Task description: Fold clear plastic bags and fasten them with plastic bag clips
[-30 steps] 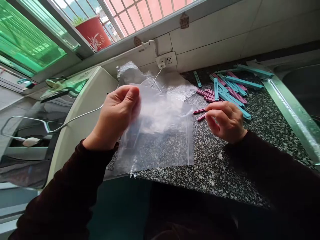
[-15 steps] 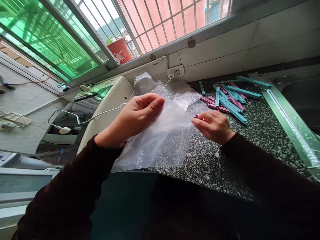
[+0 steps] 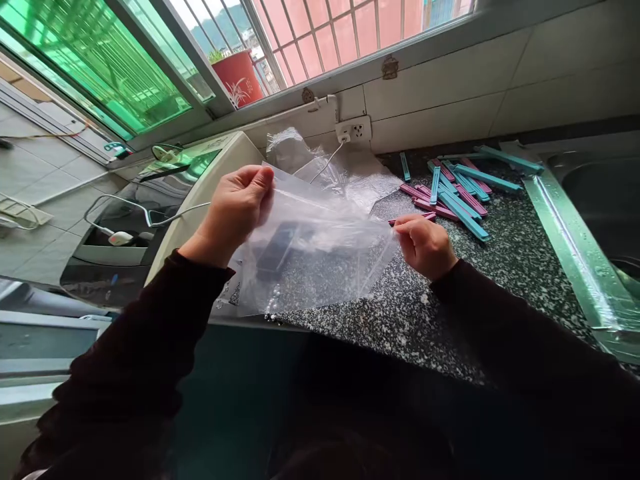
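Note:
A clear plastic bag (image 3: 320, 267) is stretched between my two hands above the speckled counter. My left hand (image 3: 237, 207) pinches its upper left corner, thumb on top. At the other end, my right hand (image 3: 425, 245) is closed on the bag's right edge, fingertips pressed together. A dark patch shows through the bag's left part; I cannot tell whether it is inside or behind. Just behind my right hand lies a purple clip (image 3: 417, 217), partly hidden. Beyond it is a pile of blue and purple bag sealing clips (image 3: 460, 193).
More clear plastic bags (image 3: 295, 153) lie against the wall below a socket (image 3: 354, 130) with a white cable. A sink (image 3: 600, 180) with a green-tinted metal rim is at the right. A cream appliance (image 3: 235, 153) stands left of the counter.
My left hand has moved left, away from my right hand, and the bag is spread wider between them. My right hand keeps its hold on the bag's edge. The view has shifted slightly.

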`<state>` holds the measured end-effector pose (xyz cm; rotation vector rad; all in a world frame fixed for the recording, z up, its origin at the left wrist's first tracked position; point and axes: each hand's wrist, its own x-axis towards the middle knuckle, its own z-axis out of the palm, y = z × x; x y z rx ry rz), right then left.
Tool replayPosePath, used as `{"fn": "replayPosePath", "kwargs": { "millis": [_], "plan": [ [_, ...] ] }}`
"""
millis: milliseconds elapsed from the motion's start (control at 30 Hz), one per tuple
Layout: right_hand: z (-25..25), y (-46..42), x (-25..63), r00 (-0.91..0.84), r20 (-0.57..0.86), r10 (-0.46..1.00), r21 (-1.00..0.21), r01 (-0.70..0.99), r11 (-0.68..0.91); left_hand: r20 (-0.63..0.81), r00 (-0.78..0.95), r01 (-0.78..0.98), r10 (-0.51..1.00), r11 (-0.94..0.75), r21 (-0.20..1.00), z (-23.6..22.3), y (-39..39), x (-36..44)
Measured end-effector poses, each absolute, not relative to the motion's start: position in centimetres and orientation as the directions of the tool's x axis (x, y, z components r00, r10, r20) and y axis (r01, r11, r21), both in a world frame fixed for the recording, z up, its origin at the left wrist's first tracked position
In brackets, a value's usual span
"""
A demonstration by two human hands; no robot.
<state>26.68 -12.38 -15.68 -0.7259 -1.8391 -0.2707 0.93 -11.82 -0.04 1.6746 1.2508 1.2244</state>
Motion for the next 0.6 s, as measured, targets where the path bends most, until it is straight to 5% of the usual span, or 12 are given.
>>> {"fn": "replayPosePath", "kwargs": {
  "millis": [200,600],
  "plan": [
    [-15.6,-12.7,27.0,-0.13,0.913,0.386,-0.242,0.59,0.77,0.364,0.041,0.278,0.93,-0.361,0.89,-1.7,-11.1,-0.2],
    [-13.5,-13.5,25.7,-0.29,0.84,0.459,-0.302,0.453,0.839,0.344,0.251,0.152,0.905,-0.388,0.909,0.1,-14.5,-0.4]
  ]
}}
